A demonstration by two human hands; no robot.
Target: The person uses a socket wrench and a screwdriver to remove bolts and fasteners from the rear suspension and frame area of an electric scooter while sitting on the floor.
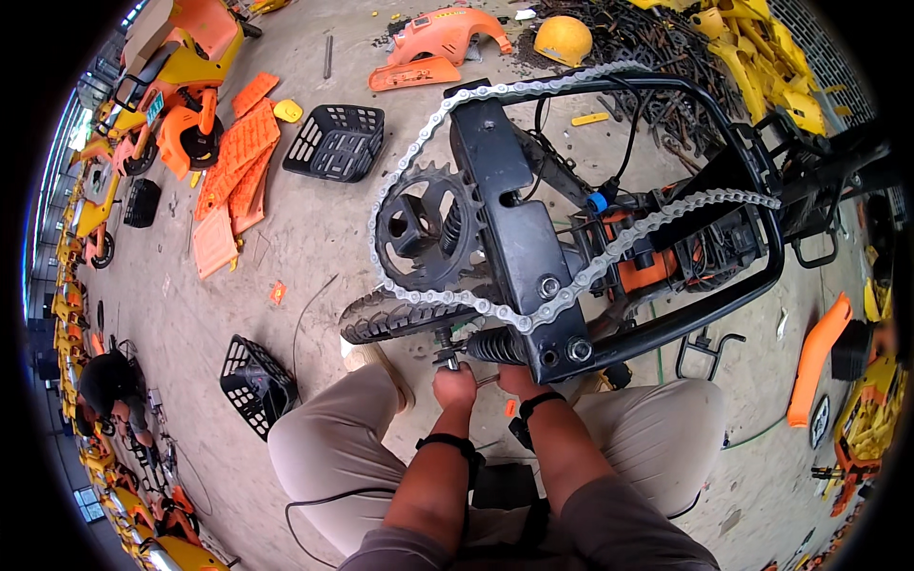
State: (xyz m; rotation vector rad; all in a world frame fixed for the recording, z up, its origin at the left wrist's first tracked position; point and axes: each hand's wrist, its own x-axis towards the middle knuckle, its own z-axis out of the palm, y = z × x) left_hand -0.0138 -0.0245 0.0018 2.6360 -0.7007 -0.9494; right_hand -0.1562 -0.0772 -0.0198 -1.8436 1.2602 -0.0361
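Note:
In front of me stands a tipped-up black metal vehicle frame (519, 228), a silver chain (373, 217) looped loosely over it and around a dark toothed sprocket (464, 249). My left hand (454, 385) is closed just below a metal shaft end (445, 354), beside a black coil spring (497, 346); what it grips is mostly covered. Close by on the right, my right hand (520, 382) reaches under the frame's lower corner, curled, its fingertips hidden. Between the hands shows a short thin rod. A black tyre (409, 319) lies behind the sprocket.
Black plastic baskets (335, 143) and orange panels (238, 157) lie on the concrete floor to the left. A yellow helmet (563, 41) and a heap of dark parts (657, 67) are at the back. Another person (114, 385) crouches far left by a row of yellow vehicles.

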